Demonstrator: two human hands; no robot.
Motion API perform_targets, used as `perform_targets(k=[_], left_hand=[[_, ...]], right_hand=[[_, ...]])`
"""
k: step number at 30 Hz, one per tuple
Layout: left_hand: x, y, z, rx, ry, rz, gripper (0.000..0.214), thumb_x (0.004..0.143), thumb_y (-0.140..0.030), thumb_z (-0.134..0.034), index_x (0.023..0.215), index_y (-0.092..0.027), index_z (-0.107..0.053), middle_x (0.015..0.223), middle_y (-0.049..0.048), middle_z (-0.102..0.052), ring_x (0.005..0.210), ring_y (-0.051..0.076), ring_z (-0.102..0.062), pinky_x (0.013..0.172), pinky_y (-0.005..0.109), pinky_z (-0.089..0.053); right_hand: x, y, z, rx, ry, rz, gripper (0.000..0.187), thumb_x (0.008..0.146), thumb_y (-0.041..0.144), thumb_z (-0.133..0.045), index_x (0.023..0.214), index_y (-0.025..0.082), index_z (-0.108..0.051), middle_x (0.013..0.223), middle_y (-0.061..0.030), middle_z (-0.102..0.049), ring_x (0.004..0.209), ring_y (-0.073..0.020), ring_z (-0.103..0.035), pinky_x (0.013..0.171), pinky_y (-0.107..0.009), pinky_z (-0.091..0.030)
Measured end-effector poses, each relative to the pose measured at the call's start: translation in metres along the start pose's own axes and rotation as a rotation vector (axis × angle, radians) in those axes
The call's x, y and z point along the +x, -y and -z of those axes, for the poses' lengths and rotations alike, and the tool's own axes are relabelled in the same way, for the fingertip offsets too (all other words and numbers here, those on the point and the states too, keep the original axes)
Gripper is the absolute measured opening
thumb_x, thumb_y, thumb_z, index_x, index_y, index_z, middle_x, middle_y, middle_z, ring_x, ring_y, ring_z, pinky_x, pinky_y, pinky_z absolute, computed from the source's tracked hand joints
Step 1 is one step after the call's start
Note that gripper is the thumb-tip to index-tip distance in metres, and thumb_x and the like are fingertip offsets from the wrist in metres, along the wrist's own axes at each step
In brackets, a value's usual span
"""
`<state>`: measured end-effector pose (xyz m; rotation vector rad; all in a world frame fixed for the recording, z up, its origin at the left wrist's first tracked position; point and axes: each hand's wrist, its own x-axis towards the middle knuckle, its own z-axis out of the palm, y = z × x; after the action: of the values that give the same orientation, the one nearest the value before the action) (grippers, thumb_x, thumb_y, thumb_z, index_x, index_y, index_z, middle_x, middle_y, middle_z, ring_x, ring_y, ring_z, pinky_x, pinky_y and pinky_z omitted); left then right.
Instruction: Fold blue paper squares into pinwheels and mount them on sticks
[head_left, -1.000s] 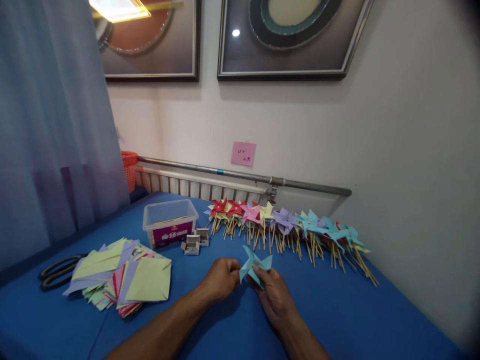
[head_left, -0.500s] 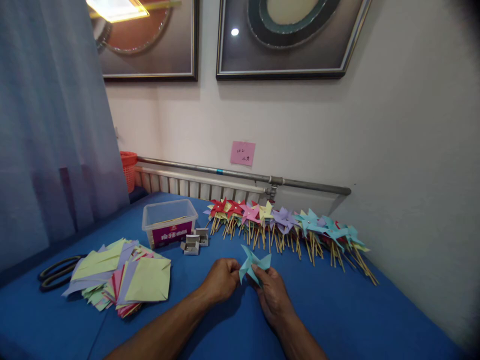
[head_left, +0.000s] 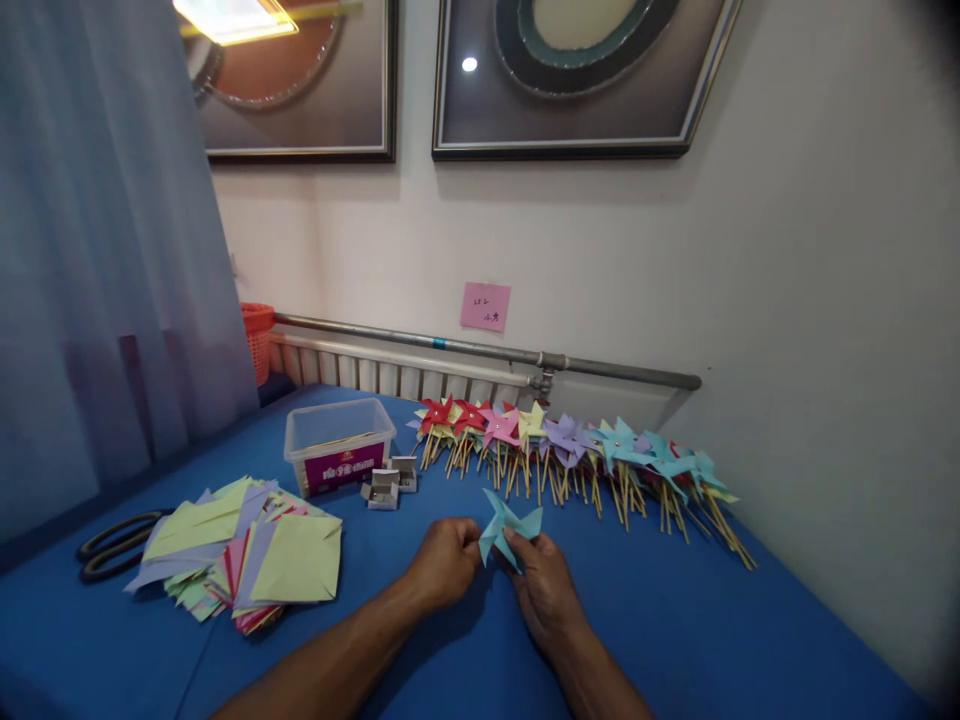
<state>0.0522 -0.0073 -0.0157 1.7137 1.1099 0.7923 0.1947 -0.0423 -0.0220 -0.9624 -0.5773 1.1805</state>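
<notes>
A light-blue paper pinwheel [head_left: 507, 526] is held low over the blue-covered table, facing up. My right hand [head_left: 549, 590] grips it from the lower right, thumb on top near the centre and the other fingers underneath. My left hand [head_left: 445, 562] is closed at the left blade, its fingertips pinched against the paper edge; the curled fingers partly hide this contact. No stick shows below the pinwheel. Beyond my hands, several finished pinwheels [head_left: 568, 440] in red, pink, yellow, purple and blue lie in a row, sticks pointing toward me.
Cut paper sheets [head_left: 296, 560] lie piled on the left beside black-handled scissors [head_left: 112, 548]. A clear plastic tub [head_left: 339, 425] containing sticks stands behind, with small open boxes [head_left: 384, 488] next to it. A metal pipe [head_left: 480, 350] runs along the wall above a radiator [head_left: 375, 372].
</notes>
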Motion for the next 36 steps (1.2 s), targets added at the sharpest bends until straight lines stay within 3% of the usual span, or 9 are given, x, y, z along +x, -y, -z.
perform_targets(k=[7, 21, 36], left_hand=[[0.0014, 0.0051, -0.0038, -0.021, -0.01, -0.007, 0.02, 0.082, -0.029, -0.056, 0.065, -0.018, -0.056, 0.056, -0.0055, -0.048, 0.054, 0.01, -0.039, 0.052, 0.024, -0.028], [0.0016, 0.0083, -0.0027, -0.022, 0.016, -0.04, 0.015, 0.08, -0.021, -0.051, 0.066, -0.019, -0.055, 0.056, -0.005, -0.05, 0.052, 0.01, -0.04, 0.052, 0.023, -0.028], [0.0011, 0.0058, -0.0008, -0.022, 0.036, -0.025, 0.018, 0.082, -0.027, -0.052, 0.065, -0.019, -0.053, 0.056, -0.0055, -0.049, 0.052, 0.01, -0.04, 0.052, 0.024, -0.028]], right_hand=[[0.002, -0.0016, 0.0014, -0.016, -0.014, 0.0, 0.038, 0.051, 0.034, -0.097, 0.075, 0.02, -0.072, 0.079, -0.0024, -0.077, 0.085, -0.0247, -0.072, 0.075, -0.033, -0.056], [0.0029, -0.0019, 0.002, 0.023, -0.038, 0.004, 0.045, 0.047, 0.033, -0.098, 0.081, 0.019, -0.072, 0.082, -0.0019, -0.076, 0.082, -0.0233, -0.072, 0.072, -0.033, -0.057], [0.0018, -0.0011, 0.0023, 0.003, 0.003, 0.024, 0.037, 0.053, 0.031, -0.094, 0.08, 0.02, -0.072, 0.079, -0.0014, -0.075, 0.078, -0.0217, -0.071, 0.073, -0.033, -0.058]])
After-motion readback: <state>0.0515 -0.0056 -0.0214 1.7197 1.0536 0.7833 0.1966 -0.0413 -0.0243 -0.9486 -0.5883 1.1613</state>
